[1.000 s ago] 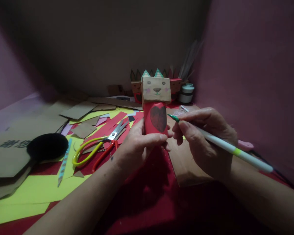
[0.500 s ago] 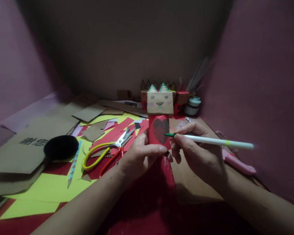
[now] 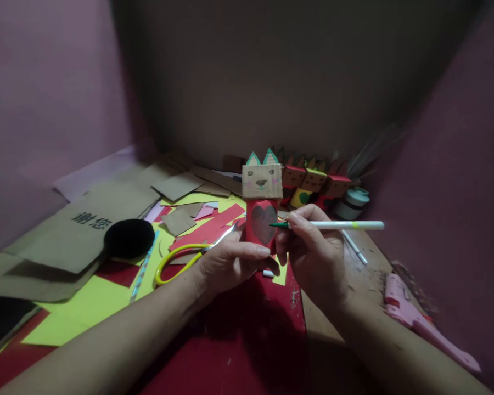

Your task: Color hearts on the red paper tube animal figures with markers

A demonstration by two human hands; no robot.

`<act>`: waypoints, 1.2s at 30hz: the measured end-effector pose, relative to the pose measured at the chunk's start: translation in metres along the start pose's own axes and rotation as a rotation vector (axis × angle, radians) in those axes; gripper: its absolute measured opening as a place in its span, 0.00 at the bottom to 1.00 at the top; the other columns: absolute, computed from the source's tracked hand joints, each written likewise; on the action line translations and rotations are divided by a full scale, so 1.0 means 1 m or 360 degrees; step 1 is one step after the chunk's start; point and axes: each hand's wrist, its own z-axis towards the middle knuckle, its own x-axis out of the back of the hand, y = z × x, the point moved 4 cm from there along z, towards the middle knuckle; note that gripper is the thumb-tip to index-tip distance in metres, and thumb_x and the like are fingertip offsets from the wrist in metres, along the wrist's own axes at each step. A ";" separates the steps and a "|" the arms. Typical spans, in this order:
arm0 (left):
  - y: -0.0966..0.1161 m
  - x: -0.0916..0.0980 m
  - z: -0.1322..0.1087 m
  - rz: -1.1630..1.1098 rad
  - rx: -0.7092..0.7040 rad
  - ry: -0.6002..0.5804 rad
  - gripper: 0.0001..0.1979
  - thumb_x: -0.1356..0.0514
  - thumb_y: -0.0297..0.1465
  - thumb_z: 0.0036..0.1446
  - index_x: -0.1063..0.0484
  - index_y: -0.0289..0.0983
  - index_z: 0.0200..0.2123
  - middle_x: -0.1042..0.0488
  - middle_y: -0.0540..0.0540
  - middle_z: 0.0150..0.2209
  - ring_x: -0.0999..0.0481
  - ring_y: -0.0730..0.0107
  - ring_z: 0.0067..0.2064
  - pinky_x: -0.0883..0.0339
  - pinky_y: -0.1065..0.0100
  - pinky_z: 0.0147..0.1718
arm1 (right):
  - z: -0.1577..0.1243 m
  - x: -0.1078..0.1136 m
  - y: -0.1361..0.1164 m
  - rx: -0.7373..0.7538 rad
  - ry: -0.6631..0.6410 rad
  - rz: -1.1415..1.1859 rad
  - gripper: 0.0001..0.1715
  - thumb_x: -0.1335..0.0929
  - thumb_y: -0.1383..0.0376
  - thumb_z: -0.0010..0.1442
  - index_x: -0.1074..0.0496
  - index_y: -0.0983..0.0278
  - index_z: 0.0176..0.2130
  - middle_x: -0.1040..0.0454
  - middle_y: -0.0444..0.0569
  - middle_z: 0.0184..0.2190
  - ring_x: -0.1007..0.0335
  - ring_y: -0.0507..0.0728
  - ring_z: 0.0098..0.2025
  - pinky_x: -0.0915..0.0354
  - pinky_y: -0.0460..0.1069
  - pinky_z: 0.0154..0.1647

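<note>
A cardboard cat figure [image 3: 262, 182] stands upright in my left hand [image 3: 233, 258], which is closed around its lower part. It has a box head with a drawn face, green-edged ears and a red tube body bearing a dark heart [image 3: 264, 224]. My right hand [image 3: 319, 255] pinches a white marker pen [image 3: 341, 225] with a green tip. That tip lies at the heart's right side; whether it touches is hard to tell. Yellow-handled scissors [image 3: 177, 263] lie left of my left hand, partly hidden by it.
Behind stand several similar figures [image 3: 310, 181] and a pale lidded jar [image 3: 353, 202]. To the left are cardboard sheets [image 3: 107, 203], coloured paper scraps [image 3: 90, 307], a black round fuzzy object [image 3: 129, 238] and a striped pencil [image 3: 142, 274]. A pink glue gun [image 3: 420, 318] lies right.
The view has swung left, so the background sits further right and more figures show behind. The figure and pen remain held, with the pen tip still at the heart.
</note>
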 end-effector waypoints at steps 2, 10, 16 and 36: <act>0.005 0.005 0.000 0.0026 -0.0030 -0.0030 0.15 0.28 0.31 0.43 0.21 0.35 0.37 0.24 0.44 0.33 0.25 0.65 0.33 0.27 0.64 0.34 | 0.005 -0.007 0.003 -0.0011 -0.0045 0.0038 0.12 0.28 0.61 0.58 0.34 0.60 0.28 0.26 0.38 0.17 0.35 0.49 0.13 0.40 0.43 0.12; 0.012 0.013 0.000 0.0075 -0.0104 -0.0035 0.12 0.29 0.31 0.44 0.21 0.34 0.34 0.23 0.42 0.31 0.25 0.65 0.32 0.30 0.67 0.32 | 0.004 -0.006 0.010 0.0061 -0.0150 0.0008 0.05 0.28 0.66 0.59 0.29 0.60 0.34 0.26 0.39 0.21 0.30 0.52 0.20 0.32 0.47 0.20; 0.012 0.012 0.000 0.0068 -0.0177 0.0007 0.09 0.31 0.29 0.47 0.20 0.34 0.34 0.23 0.44 0.29 0.26 0.65 0.34 0.31 0.66 0.36 | -0.002 -0.004 0.006 0.0241 -0.0222 -0.0224 0.08 0.28 0.67 0.64 0.29 0.60 0.32 0.27 0.40 0.22 0.29 0.51 0.22 0.32 0.47 0.24; 0.015 -0.003 -0.006 0.0082 -0.0154 0.0235 0.09 0.29 0.27 0.43 0.24 0.33 0.30 0.28 0.47 0.29 0.30 0.67 0.33 0.35 0.64 0.38 | -0.006 -0.001 0.010 0.0442 -0.0245 -0.0830 0.08 0.31 0.63 0.68 0.32 0.59 0.35 0.29 0.42 0.26 0.31 0.52 0.25 0.33 0.48 0.24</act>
